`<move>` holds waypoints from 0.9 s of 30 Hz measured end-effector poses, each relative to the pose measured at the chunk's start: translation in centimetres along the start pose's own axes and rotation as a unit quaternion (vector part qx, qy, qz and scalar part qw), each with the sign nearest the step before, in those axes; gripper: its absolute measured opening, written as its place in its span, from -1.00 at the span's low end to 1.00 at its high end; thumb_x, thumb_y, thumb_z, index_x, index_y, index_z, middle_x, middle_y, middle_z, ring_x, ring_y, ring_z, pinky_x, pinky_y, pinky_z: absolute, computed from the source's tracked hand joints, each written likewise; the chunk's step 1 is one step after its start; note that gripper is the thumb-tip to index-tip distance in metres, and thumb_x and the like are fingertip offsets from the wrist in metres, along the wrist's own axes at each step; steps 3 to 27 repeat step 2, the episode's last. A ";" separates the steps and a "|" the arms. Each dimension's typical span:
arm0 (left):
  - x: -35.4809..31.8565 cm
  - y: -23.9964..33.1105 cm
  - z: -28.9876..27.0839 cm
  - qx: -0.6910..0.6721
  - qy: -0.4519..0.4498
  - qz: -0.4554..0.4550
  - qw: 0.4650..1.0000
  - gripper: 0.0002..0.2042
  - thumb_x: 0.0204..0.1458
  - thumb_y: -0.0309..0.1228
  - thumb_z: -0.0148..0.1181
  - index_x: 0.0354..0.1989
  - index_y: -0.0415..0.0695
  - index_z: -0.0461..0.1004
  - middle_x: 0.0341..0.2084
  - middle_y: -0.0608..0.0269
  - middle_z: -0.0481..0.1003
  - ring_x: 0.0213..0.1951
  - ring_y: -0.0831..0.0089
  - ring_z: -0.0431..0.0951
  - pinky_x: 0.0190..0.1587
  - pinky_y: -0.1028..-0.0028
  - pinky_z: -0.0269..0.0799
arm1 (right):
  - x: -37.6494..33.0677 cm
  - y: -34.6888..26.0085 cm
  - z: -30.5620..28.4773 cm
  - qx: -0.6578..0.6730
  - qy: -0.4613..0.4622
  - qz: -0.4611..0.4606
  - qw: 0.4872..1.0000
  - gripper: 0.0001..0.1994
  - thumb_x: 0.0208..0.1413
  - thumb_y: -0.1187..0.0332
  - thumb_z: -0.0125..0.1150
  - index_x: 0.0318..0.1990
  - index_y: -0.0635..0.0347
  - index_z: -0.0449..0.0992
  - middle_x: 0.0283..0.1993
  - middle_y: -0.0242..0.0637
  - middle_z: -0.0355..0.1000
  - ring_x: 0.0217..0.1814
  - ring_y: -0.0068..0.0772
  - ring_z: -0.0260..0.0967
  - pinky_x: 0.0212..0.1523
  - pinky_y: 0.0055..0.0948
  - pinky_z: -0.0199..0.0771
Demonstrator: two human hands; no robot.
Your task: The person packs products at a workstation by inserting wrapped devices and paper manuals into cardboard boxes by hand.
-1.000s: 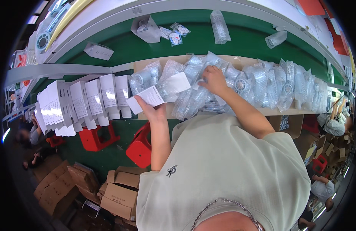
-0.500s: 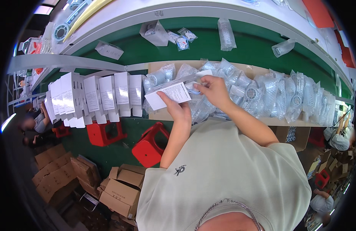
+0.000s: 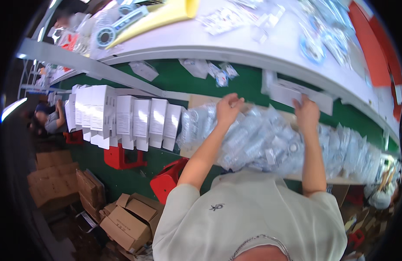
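Our right hand pinches a white box at the shelf; left hand, loosely curled and empty, hovers over bagged parts, steadying.

We see glossy, crinkled clear plastic bags heaped on a matt green bench top, matt white paperboard cartons standing beside them, brown corrugated cardboard boxes on the floor, and smooth red plastic stools below.

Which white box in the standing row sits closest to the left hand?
The last white box at the row's right end, beside the pile of clear bags; the left hand hovers just right of it.
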State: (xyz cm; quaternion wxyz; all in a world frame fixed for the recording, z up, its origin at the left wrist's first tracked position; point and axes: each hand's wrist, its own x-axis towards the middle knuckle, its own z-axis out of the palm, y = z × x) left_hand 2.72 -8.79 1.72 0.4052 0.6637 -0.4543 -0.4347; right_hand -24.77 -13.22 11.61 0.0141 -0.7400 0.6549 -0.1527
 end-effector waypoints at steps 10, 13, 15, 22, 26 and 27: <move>3.2 -0.4 -3.6 0.140 0.100 0.060 0.983 -0.39 0.11 -0.04 0.17 0.14 -0.32 0.26 0.06 0.11 0.40 0.04 0.25 0.44 0.11 0.40 0.31 | 2.9 5.0 3.0 -0.081 -0.051 -0.011 0.995 -0.58 0.10 0.10 0.17 0.02 0.18 0.41 -0.35 0.08 0.50 -0.27 0.21 0.46 -0.26 0.00 0.48; 3.2 -0.4 -3.6 0.140 0.100 0.060 0.983 -0.39 0.11 -0.04 0.17 0.14 -0.32 0.26 0.06 0.11 0.40 0.04 0.25 0.44 0.11 0.40 0.31 | 2.9 5.0 3.0 -0.081 -0.051 -0.011 0.995 -0.58 0.10 0.10 0.17 0.02 0.18 0.41 -0.35 0.08 0.50 -0.27 0.21 0.46 -0.26 0.00 0.48; 3.2 -0.4 -3.6 0.140 0.100 0.060 0.983 -0.39 0.11 -0.04 0.17 0.14 -0.32 0.26 0.06 0.11 0.40 0.04 0.25 0.44 0.11 0.40 0.31 | 2.9 5.0 3.0 -0.081 -0.051 -0.011 0.995 -0.58 0.10 0.10 0.17 0.02 0.18 0.41 -0.35 0.08 0.50 -0.27 0.21 0.46 -0.26 0.00 0.48; 3.2 -0.4 -3.6 0.140 0.100 0.060 0.983 -0.39 0.11 -0.04 0.17 0.14 -0.32 0.26 0.06 0.11 0.40 0.04 0.25 0.44 0.11 0.40 0.31 | 2.9 5.0 3.0 -0.081 -0.051 -0.011 0.995 -0.58 0.10 0.10 0.17 0.02 0.18 0.41 -0.35 0.08 0.50 -0.27 0.21 0.46 -0.26 0.00 0.48; 3.2 -0.4 -3.6 0.140 0.100 0.060 0.983 -0.39 0.11 -0.04 0.17 0.14 -0.32 0.26 0.06 0.11 0.40 0.04 0.25 0.44 0.11 0.40 0.31 | 2.9 5.0 3.0 -0.081 -0.051 -0.011 0.995 -0.58 0.10 0.10 0.17 0.02 0.18 0.41 -0.35 0.08 0.50 -0.27 0.21 0.46 -0.26 0.00 0.48; 3.2 -0.4 -3.6 0.140 0.100 0.060 0.983 -0.39 0.11 -0.04 0.17 0.14 -0.32 0.26 0.06 0.11 0.40 0.04 0.25 0.44 0.11 0.40 0.31 | 2.9 5.0 3.0 -0.081 -0.051 -0.011 0.995 -0.58 0.10 0.10 0.17 0.02 0.18 0.41 -0.35 0.08 0.50 -0.27 0.21 0.46 -0.26 0.00 0.48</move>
